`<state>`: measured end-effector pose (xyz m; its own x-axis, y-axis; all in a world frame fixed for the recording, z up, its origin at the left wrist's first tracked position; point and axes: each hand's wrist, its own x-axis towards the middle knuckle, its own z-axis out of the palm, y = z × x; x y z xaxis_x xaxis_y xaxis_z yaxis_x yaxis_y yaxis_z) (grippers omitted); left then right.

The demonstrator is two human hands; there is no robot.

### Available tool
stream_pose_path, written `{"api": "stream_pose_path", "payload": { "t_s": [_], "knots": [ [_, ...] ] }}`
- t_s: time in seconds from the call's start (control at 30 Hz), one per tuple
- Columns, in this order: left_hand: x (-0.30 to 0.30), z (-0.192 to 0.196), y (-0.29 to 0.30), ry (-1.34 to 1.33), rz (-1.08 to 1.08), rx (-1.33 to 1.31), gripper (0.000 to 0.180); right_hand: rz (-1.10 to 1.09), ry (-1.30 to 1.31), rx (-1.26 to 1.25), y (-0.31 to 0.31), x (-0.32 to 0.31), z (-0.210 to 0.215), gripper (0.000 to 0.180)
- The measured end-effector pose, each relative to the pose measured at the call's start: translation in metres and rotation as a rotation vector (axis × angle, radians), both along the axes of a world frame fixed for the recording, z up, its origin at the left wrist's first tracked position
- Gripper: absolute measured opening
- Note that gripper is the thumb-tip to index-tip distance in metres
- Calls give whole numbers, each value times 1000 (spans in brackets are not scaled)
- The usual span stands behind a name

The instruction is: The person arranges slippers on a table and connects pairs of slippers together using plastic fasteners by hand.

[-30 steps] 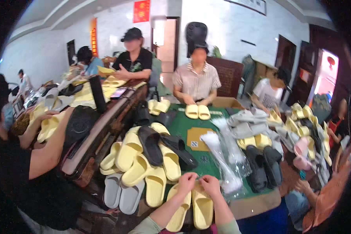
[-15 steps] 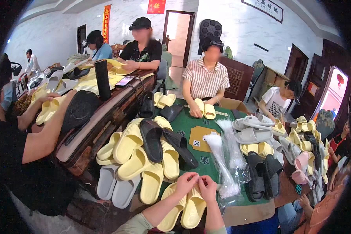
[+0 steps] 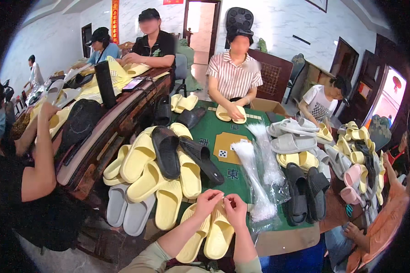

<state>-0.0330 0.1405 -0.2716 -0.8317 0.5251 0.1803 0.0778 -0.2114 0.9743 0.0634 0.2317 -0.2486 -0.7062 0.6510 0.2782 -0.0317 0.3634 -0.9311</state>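
Note:
Close to the table's near edge lies a pair of pale yellow slide sandals, the left slide next to the right slide. Above their strap ends, my left hand and my right hand are drawn together, fingertips pinched. A tiny pale bit shows between the fingertips, too small to name. The straps are partly covered by my hands. Right of them, clear bags hold bundles of thin white strands.
A heap of yellow slides with black slides and grey slides lies left on the green table mat. Black slides and stacked grey slides sit right. A co-worker handles yellow slides opposite.
The scene has shifted slightly left and up in the view. My hands stay pinched over the slides. The co-worker opposite has turned the yellow slides sideways; the person at left has moved an arm.

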Motion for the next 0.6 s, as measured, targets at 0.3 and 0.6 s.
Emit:
{"api": "stream_pose_path", "payload": {
  "t_s": [0.3,0.6],
  "knots": [
    [8,2,-2,-146,-90,-43,15,-3,36,-55,-1,3,1,7],
    [5,0,-7,-110,-67,-1,13,129,-23,-232,-2,4,-6,11]
  ]
}}
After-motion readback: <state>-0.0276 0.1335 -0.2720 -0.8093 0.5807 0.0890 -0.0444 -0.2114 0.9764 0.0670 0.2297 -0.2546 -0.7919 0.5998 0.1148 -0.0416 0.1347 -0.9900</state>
